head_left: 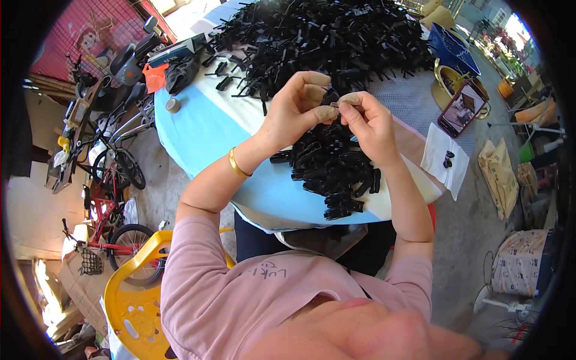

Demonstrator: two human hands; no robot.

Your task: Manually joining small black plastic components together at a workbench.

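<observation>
Hands: left hand (294, 111) and right hand (373, 123) meet above the counter (201, 141), between two masses of black pieces.
Fingers: the right thumb and forefinger pinch a small piece (336, 103), mostly hidden; the left thumb and forefinger curve in at the same spot, but whether they grip it too I cannot tell. Several fingertips wear tan coverings.
Far heap: a large heap of loose black pieces (330, 39), narrow and clip-like, tangled every way across the far side, with a few strays at its left edge.
Near pile: a smaller pile of black pieces (330, 165) just below the hands, on the person's side, packed closer and lying more evenly.
Progress: judged by the layout, work is well under way; the near pile looks like the handled share and the far heap like what is left, by far the larger part. Which pile is finished cannot be confirmed, and the piece in hand seems not yet done.
Counter's right side: a phone (462, 109) leans by a gold pot (443, 90); nearer, a white sheet (437, 165) bears small dark bits (448, 158).
Counter's left side: a tape roll (173, 105) near an orange bag (155, 78) and a black bag (182, 75).
</observation>
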